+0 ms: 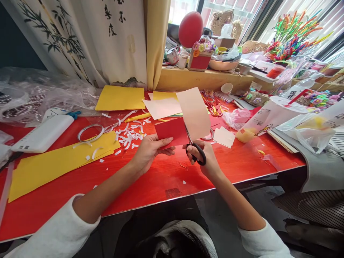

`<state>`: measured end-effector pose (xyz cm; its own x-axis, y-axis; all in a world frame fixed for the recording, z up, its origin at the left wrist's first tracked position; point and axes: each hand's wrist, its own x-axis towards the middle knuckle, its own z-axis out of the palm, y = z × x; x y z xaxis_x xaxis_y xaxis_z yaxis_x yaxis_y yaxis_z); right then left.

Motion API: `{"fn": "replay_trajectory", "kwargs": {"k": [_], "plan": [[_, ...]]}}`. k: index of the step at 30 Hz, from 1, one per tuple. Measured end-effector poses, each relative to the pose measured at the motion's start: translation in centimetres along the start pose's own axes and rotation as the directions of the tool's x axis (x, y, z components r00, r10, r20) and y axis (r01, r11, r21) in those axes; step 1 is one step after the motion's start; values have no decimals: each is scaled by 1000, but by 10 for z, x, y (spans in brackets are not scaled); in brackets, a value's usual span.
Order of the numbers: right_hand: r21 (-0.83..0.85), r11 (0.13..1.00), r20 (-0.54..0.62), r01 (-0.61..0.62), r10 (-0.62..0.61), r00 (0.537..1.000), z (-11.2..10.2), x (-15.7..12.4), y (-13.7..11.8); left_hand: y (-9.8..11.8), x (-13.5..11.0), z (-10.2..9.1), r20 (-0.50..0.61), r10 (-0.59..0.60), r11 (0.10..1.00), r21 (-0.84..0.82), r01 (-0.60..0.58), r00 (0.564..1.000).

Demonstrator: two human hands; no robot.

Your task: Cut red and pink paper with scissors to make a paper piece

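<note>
My left hand (148,149) pinches the lower edge of a red sheet of paper (172,132) held above the red table (161,179). My right hand (204,157) grips black-handled scissors (195,148), whose blades point up into the paper. To the right of the cut the sheet curls over and shows its pale pink back (194,113). Both hands hover over the table's front middle.
Yellow sheets (56,163) lie at the left, another yellow sheet (120,98) at the back. White paper scraps (129,138), a tape ring (90,132) and a white box (43,133) sit left of centre. A drink cup (264,118) and plastic bags crowd the right. The windowsill holds a red balloon (190,28).
</note>
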<state>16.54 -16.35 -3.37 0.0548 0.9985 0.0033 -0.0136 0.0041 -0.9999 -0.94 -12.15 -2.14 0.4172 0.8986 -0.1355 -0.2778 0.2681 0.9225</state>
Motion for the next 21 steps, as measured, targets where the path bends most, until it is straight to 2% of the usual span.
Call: {"fn": "replay_trajectory", "kwargs": {"k": [6,15,21], "plan": [[-49,999,-46,6,-8,999,1,-1,1,1,0,0,9,-1,1000,2,1,1000],[-33,997,60,65,-63,996,-3,6,-1,0,1,0,24,-9,1000,-1,9,1000],[-81,996,21,35,-34,999,-4,8,-2,-1,1,-1,18,-14,1000,5,14,1000]]}}
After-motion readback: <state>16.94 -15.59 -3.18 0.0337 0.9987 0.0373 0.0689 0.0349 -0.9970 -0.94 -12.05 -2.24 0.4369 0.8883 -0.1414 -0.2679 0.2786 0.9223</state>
